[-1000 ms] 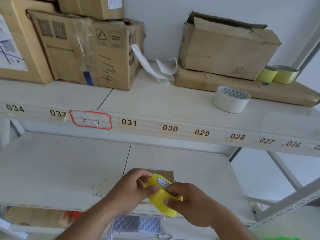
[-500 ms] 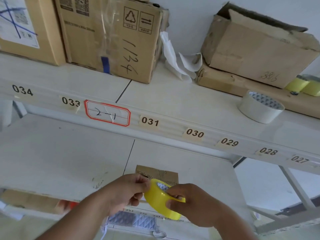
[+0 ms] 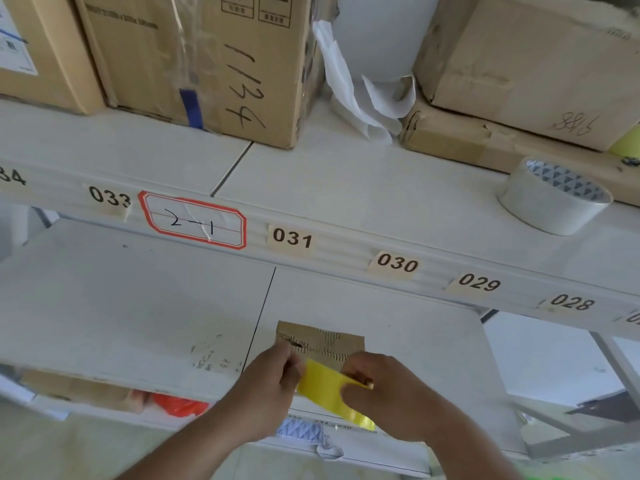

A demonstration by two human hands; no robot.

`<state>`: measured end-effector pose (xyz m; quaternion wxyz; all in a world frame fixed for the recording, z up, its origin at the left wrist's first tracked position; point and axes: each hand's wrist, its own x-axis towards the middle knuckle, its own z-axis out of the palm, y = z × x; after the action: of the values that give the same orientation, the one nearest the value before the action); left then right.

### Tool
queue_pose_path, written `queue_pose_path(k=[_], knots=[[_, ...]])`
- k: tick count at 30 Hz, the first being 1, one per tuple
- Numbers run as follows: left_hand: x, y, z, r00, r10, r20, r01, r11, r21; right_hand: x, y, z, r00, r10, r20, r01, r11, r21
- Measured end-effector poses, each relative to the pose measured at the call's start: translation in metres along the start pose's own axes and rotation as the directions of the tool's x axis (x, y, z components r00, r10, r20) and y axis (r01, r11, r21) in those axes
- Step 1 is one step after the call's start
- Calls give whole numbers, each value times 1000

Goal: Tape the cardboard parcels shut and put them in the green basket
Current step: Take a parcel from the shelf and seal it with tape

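Head view: our right hand (image 3: 388, 398) gripped the yellow plastic tape roll (image 3: 329, 389); our left hand (image 3: 273, 386) pinched its end at 9 o'clock, before the small cardboard parcel (image 3: 322, 339). Uneven pulling risked tearing.

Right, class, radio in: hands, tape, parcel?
Right hand grips yellow tape roll. Left hand pinches its end. Cardboard parcel just behind, unobstructed.

The upper shelf's front rail (image 3: 329, 251) carries small number tags (image 3: 292, 237) reading 033, 031, 030, 029 and 028, left to right. Between 033 and 031 sits a red-bordered label (image 3: 194, 221) handwritten "2-1". At upper centre, a cardboard box (image 3: 221, 64) bears handwritten "1134".
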<state>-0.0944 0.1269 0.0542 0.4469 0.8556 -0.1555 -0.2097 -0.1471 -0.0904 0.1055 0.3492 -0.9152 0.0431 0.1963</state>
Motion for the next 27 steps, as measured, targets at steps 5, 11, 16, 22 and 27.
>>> queue_pose_path(k=[5, 11, 16, 22, 27], knots=[[-12, 10, -9, 998, -45, 37, 55, 946, -319, 9, 1, 3, 976, 64, -206, -109, 971, -212], [-2, -3, -4, 949, -234, 210, 313, 758, -573, 10, -5, 6, 964, 70, -257, -121, 975, -188], [-1, -5, 4, 935, -272, 227, 352, 656, -667, 11, -5, 7, 968, 98, -230, -156, 956, -247], [2, -4, 11, 961, -275, -18, 223, 815, -535, 17, -5, 6, 992, 86, -94, -108, 957, -270], [6, 0, -7, 965, -221, -143, 127, 867, -482, 20, 8, -22, 997, 60, -46, -66, 986, -153]])
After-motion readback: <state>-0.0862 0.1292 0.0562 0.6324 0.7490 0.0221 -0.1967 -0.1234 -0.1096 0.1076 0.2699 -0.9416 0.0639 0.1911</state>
